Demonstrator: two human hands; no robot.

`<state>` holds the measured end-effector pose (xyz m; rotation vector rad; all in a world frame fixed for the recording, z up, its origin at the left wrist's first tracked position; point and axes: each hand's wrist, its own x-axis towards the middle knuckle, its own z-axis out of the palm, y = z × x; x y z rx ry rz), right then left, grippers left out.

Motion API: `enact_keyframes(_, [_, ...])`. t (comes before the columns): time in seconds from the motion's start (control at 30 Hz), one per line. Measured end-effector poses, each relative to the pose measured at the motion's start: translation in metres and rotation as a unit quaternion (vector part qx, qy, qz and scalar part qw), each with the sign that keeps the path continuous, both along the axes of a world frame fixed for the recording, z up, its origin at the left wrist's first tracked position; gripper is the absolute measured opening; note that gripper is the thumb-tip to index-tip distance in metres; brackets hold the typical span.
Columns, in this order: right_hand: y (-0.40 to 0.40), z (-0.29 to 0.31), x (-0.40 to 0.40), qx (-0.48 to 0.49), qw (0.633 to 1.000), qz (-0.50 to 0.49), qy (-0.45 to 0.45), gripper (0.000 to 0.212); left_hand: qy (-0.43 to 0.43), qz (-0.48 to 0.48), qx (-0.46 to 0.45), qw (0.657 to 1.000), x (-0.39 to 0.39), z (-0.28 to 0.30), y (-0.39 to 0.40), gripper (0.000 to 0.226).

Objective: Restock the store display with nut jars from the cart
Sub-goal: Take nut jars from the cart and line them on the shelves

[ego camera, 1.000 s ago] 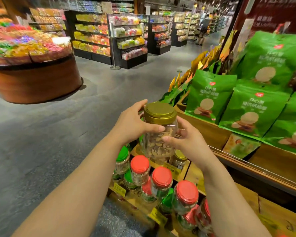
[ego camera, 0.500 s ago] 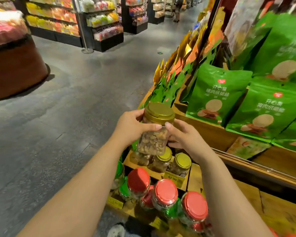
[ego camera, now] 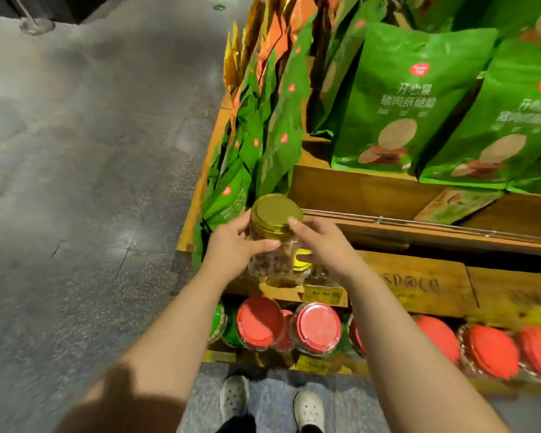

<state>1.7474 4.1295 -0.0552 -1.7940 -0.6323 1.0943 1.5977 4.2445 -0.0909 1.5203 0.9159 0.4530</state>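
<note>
The left hand [ego camera: 231, 245] wraps its fingers around the side of a clear nut jar [ego camera: 274, 245], thumb across the front. The right hand [ego camera: 322, 245] curls on the opposite side, forefinger touching the edge of the jar's gold lid [ego camera: 275, 212]. The jar is held upright above the wooden display shelf [ego camera: 419, 285], just over another gold-lidded jar [ego camera: 302, 260] standing behind a yellow price tag [ego camera: 320, 293]. Below, a lower tier holds red-lidded jars [ego camera: 317, 328] in a row. Above and behind, green snack bags [ego camera: 409, 98] stand in wooden trays. Two white shoes [ego camera: 235, 396] stand on the grey floor [ego camera: 75, 151] beneath
</note>
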Motion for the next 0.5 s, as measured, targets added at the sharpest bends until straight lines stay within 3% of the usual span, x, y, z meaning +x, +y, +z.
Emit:
enact_keyframes(0.17, [0.009, -0.034, 0.002, -0.025, 0.998, -0.040, 0.034, 0.025, 0.019, 0.002, -0.046, 0.999, 0.009, -0.034, 0.012, 0.092])
enact_keyframes(0.3, [0.018, -0.052, 0.002, -0.042, 0.997, -0.064, 0.010, 0.073, 0.011, -0.012, -0.062, 0.998, 0.015, -0.051, 0.019, 0.083])
enact_keyframes(0.37, [0.020, -0.064, 0.003, -0.041, 0.997, -0.071, -0.004, 0.084, 0.013, -0.017, -0.070, 0.997, 0.017, -0.057, 0.021, 0.084])
enact_keyframes(0.5, [0.020, -0.070, 0.002, -0.057, 0.996, -0.071, -0.023, 0.070, 0.022, -0.026, -0.085, 0.996, 0.021, -0.065, 0.023, 0.094])
